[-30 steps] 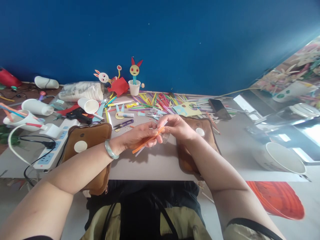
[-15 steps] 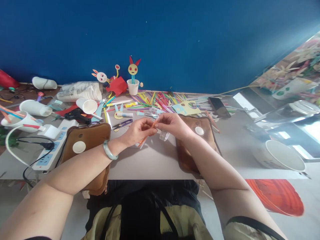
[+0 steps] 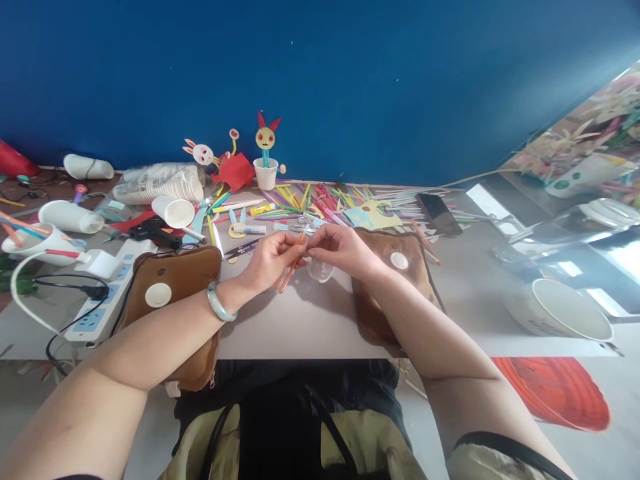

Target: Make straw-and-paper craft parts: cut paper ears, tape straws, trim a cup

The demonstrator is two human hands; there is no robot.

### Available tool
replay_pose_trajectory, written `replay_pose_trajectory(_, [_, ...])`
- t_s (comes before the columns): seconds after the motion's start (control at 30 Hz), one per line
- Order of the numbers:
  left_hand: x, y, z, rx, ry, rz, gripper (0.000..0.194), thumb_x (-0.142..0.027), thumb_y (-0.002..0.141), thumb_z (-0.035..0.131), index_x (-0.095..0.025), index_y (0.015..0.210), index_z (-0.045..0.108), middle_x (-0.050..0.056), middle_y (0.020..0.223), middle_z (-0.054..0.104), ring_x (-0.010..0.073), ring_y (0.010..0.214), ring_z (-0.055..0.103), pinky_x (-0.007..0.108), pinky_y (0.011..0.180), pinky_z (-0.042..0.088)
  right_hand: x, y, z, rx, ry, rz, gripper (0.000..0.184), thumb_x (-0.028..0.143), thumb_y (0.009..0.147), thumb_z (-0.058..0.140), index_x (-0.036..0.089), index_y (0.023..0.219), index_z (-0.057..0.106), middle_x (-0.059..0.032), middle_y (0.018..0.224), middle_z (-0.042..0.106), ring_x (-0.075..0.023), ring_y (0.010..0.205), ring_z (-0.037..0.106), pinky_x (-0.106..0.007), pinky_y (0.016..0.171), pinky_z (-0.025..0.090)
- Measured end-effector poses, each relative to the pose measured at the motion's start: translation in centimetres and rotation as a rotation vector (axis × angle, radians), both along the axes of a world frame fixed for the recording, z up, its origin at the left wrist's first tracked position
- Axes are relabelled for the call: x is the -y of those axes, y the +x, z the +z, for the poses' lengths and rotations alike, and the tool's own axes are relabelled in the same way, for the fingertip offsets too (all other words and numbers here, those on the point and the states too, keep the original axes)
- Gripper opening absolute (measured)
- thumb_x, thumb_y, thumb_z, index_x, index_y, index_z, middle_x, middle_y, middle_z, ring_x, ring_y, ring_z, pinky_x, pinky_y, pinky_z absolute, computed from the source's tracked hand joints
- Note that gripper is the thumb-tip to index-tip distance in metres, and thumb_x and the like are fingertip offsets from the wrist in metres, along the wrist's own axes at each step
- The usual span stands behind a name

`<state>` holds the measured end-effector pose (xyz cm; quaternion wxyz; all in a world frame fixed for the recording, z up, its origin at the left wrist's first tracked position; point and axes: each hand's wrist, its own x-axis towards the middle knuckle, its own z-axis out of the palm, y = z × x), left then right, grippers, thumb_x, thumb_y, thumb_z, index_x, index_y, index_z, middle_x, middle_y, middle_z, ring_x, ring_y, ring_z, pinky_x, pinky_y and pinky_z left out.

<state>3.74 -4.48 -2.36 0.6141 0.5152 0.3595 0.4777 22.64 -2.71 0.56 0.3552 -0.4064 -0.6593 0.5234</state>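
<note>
My left hand is closed around a few thin orange straws, a pale one showing among them. Their lower ends stick out below my fingers and their tops rise between thumb and forefinger. My right hand meets it from the right, thumb and forefinger pinched close to the upper part of the straws. A clear round roll, apparently adhesive tape, shows just beneath the right fingers; how it is held is partly hidden. Behind the left hand lie dark thread snips and a glue stick.
Coloured straws spread along the wall. Two rabbit figures stand at the back. Brown pouches lie under both forearms. To the left are a power strip, glue gun and paper cups; to the right, a phone and tub.
My hands have shifted slightly left, and the orange straws have turned steeper. The clear roll under my right hand shows more fully. The left fingers now wrap the straws nearer their tops.
</note>
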Motion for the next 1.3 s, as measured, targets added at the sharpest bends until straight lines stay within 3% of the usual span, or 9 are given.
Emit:
replay_pose_trajectory(0.2, [0.0,0.0,0.0,0.004,-0.027,0.039,0.042,-0.048,0.070,0.083,-0.013,0.085,0.064,0.002,0.067,0.070,0.0135,0.060,0.068,0.025,0.060,0.055,0.3,0.0,0.6,0.064,0.035,-0.012,0.036,0.050,0.077,0.076,0.016,0.080,0.065,-0.0032,0.071,0.068,-0.0142,0.062,0.060,-0.028,0.057,0.046])
replay_pose_trajectory(0.43, [0.0,-0.2,0.5,0.088,-0.156,-0.081,0.035,-0.041,0.074,0.083,-0.014,0.088,0.067,0.003,0.075,0.073,0.0152,0.066,0.071,0.028,0.068,0.058,0.3,0.1,1.1,0.095,0.094,-0.037,0.044,0.058,0.077,0.075,0.017,0.075,0.060,0.0021,0.064,0.056,-0.0092,0.057,0.046,-0.025,0.052,0.036])
replay_pose_trajectory(0.77, [-0.5,-0.2,0.0,0.186,-0.306,-0.165,0.033,-0.038,0.069,0.087,-0.014,0.085,0.070,0.003,0.074,0.072,0.0159,0.070,0.071,0.030,0.071,0.055,0.3,-0.2,0.5,0.008,0.028,-0.043,0.042,0.053,0.073,0.081,0.019,0.084,0.059,-0.0010,0.074,0.068,-0.0138,0.067,0.063,-0.027,0.062,0.050])
replay_pose_trajectory(0.93, [-0.4,-0.1,0.1,0.201,-0.320,-0.150,0.034,-0.037,0.065,0.089,-0.014,0.082,0.071,0.003,0.075,0.072,0.0152,0.068,0.070,0.032,0.073,0.057,-0.2,-0.2,-0.1,-0.034,-0.012,-0.023,0.043,0.053,0.072,0.082,0.019,0.085,0.059,-0.0008,0.075,0.069,-0.0133,0.066,0.064,-0.026,0.061,0.051])
replay_pose_trajectory(1.07, [-0.3,0.0,0.1,0.209,-0.327,-0.140,0.033,-0.036,0.065,0.090,-0.014,0.082,0.071,0.003,0.076,0.073,0.0145,0.069,0.070,0.030,0.071,0.057,-0.5,0.0,-0.4,-0.056,-0.059,-0.005,0.047,0.053,0.071,0.084,0.020,0.096,0.061,0.0034,0.066,0.066,-0.0109,0.055,0.060,-0.023,0.051,0.045])
replay_pose_trajectory(1.3, [-0.5,0.0,-0.2,0.196,-0.361,-0.150,0.032,-0.036,0.068,0.088,-0.013,0.081,0.070,0.004,0.074,0.072,0.0148,0.069,0.071,0.030,0.073,0.058,-0.5,-0.2,-0.5,-0.079,-0.061,-0.015,0.036,0.050,0.068,0.086,0.018,0.081,0.073,-0.0021,0.074,0.073,-0.0156,0.068,0.066,-0.030,0.067,0.055])
